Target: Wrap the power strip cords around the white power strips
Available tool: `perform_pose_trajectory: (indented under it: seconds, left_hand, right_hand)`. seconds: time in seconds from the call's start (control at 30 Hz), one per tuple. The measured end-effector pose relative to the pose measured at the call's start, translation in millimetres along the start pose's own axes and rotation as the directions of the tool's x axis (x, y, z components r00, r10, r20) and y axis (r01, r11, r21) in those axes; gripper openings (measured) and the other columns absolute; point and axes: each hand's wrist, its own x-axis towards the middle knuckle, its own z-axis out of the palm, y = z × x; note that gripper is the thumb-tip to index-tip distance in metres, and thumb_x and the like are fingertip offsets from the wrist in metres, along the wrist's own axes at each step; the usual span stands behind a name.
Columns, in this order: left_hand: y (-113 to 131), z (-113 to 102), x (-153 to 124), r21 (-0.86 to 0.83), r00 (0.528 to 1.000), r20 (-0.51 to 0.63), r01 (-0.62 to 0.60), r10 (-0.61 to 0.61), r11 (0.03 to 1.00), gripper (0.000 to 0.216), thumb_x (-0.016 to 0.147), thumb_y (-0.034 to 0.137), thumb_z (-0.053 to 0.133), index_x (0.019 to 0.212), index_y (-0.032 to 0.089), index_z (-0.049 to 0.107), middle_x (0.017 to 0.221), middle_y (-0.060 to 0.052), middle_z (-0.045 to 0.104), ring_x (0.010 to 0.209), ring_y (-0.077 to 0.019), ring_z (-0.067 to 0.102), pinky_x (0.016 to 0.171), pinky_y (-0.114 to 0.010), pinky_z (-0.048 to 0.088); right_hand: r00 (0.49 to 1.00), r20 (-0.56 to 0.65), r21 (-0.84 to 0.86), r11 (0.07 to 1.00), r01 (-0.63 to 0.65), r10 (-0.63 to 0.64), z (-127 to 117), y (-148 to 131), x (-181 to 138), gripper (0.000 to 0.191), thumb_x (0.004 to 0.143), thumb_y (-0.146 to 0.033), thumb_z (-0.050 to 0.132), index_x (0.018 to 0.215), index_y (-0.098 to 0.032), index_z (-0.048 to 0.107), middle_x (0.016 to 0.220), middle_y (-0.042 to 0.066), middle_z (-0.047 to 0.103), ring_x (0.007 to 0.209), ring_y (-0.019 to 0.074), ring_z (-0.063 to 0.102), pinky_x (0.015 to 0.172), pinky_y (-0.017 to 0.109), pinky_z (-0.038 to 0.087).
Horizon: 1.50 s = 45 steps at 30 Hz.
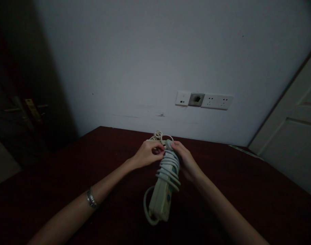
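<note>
A white power strip (159, 199) is tilted above the dark table, its upper end away from me. Its thick pale cord (169, 166) is wound round the body several times, and a loop hangs at the near end. At the far end, my right hand (184, 157) grips the grey-white plug (168, 145), thumb on top. My left hand (150, 153) is closed in a pinch right beside the plug's prongs; what lies between its fingertips is too small to tell. A thin white cable (158, 135) lies looped just behind the hands.
The dark red table (114, 146) reaches back to a pale wall. Wall sockets (213, 101) and a grey-framed plate (196, 99) sit above it. A white panelled door (295, 136) stands at right, a dark door with a brass handle (32, 109) at left.
</note>
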Motion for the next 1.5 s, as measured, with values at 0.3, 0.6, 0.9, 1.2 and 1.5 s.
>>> perform_pose_trajectory:
  seconds: [0.3, 0.6, 0.9, 1.2, 1.5]
  left_hand:
    - [1, -1, -1, 0.127, 0.986, -0.036, -0.155, 0.161, 0.98, 0.007, 0.077, 0.016, 0.056, 0.08, 0.012, 0.061, 0.078, -0.005, 0.064, 0.072, -0.0129, 0.058, 0.067, -0.026, 0.049]
    - [-4, 5, -3, 0.147, 0.973, -0.114, -0.182, 0.2, 0.972, 0.01, 0.08, 0.019, 0.057, 0.086, 0.013, 0.062, 0.087, -0.008, 0.065, 0.084, -0.0158, 0.06, 0.079, -0.032, 0.048]
    - [1, 4, -1, 0.053, 0.999, -0.033, -0.035, 0.036, 0.998, 0.007, 0.078, 0.017, 0.059, 0.081, 0.012, 0.062, 0.08, -0.005, 0.064, 0.073, -0.0127, 0.059, 0.068, -0.026, 0.048]
    - [-1, 11, -5, 0.325, 0.989, -0.054, -0.116, 0.141, 0.939, 0.021, 0.08, 0.02, 0.059, 0.099, 0.012, 0.061, 0.096, -0.009, 0.066, 0.088, -0.0182, 0.061, 0.079, -0.035, 0.05]
    - [20, -1, -4, 0.635, 0.963, 0.183, -0.27, 0.199, 0.724, 0.022, 0.089, 0.026, 0.046, 0.094, 0.009, 0.06, 0.089, -0.01, 0.063, 0.088, -0.0199, 0.06, 0.076, -0.036, 0.052]
  right_hand:
    - [0.97, 0.136, 0.179, 0.958, -0.224, 0.202, -6, -14, -3, 0.024, 0.067, -0.029, 0.068, 0.089, -0.021, 0.06, 0.077, -0.001, 0.06, 0.064, 0.0124, 0.054, 0.056, 0.024, 0.042]
    - [0.963, 0.157, 0.158, 0.957, -0.244, 0.219, -8, -19, -5, 0.017, 0.068, -0.029, 0.064, 0.082, -0.021, 0.057, 0.073, -0.001, 0.058, 0.06, 0.0127, 0.052, 0.054, 0.025, 0.042]
    - [0.979, 0.065, 0.045, 0.98, -0.195, 0.192, -6, -22, -3, 0.026, 0.066, -0.033, 0.068, 0.088, -0.02, 0.06, 0.073, -0.001, 0.059, 0.057, 0.0119, 0.052, 0.047, 0.022, 0.039]
    - [0.977, 0.082, 0.06, 0.978, -0.201, 0.195, -16, -19, -2, 0.019, 0.066, -0.03, 0.066, 0.079, -0.021, 0.056, 0.07, -0.002, 0.058, 0.059, 0.0127, 0.051, 0.048, 0.023, 0.038]
    - [0.988, 0.04, -0.086, 0.986, -0.144, 0.148, -8, -20, -4, 0.027, 0.065, -0.039, 0.068, 0.08, -0.019, 0.058, 0.067, -0.003, 0.056, 0.056, 0.0104, 0.048, 0.048, 0.021, 0.032]
